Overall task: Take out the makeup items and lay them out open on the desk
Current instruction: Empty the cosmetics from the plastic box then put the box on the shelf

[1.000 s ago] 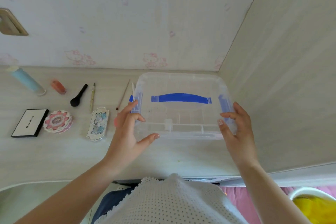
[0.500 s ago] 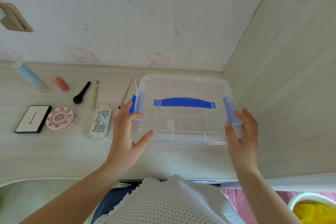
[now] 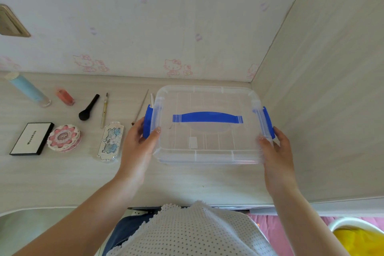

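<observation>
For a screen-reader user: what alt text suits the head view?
Two hands, left hand and right hand, hold a clear plastic box with blue latches by its sides on a pale desk. To its left lie makeup compacts, a brush and tubes.

On the desk (image 3: pixel 62 176) — 1 clear box (image 3: pixel 207 151), 3 compacts (image 3: pixel 31 138), 1 blue tube (image 3: pixel 28 89), 1 pink bottle (image 3: pixel 65 96), 1 black brush (image 3: pixel 88 108) — and 3 thin sticks (image 3: pixel 104 110).
</observation>
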`<action>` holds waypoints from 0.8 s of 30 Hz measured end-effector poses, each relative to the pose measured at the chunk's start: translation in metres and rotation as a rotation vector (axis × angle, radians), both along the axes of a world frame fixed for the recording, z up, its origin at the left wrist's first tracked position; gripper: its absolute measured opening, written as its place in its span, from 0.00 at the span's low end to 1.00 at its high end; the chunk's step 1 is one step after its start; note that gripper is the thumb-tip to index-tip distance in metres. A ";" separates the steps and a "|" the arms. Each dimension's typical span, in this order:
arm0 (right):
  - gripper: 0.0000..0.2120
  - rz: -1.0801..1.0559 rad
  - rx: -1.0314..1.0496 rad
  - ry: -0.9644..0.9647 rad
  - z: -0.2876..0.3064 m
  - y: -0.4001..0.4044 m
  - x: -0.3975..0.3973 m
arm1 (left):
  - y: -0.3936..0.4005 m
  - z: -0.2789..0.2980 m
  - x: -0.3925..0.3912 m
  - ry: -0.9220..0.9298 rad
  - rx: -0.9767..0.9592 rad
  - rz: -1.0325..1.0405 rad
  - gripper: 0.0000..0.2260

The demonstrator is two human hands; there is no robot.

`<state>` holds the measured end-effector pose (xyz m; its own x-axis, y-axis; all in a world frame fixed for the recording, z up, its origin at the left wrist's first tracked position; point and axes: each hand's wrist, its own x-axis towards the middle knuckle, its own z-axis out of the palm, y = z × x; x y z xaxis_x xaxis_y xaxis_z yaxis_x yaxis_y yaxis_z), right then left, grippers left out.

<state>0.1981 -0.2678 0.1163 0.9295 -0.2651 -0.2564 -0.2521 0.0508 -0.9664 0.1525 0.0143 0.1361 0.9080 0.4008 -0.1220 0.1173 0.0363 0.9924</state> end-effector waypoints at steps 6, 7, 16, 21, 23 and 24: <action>0.22 -0.021 -0.065 -0.015 -0.001 0.003 0.000 | 0.000 0.002 0.004 0.049 -0.038 0.065 0.17; 0.23 -0.015 -0.075 -0.011 -0.001 0.003 0.000 | -0.001 0.003 0.004 0.045 -0.014 0.043 0.15; 0.19 0.000 -0.146 -0.044 0.002 0.002 0.000 | -0.007 0.010 0.005 0.034 0.051 0.057 0.21; 0.20 -0.026 -0.138 -0.035 0.000 0.004 0.000 | -0.006 0.007 0.007 0.057 0.061 0.106 0.21; 0.21 -0.032 -0.131 -0.035 -0.001 0.003 -0.001 | -0.007 0.009 0.007 0.055 0.072 0.113 0.22; 0.21 -0.031 -0.130 -0.036 -0.001 0.003 -0.001 | -0.008 0.009 0.007 0.049 0.084 0.116 0.23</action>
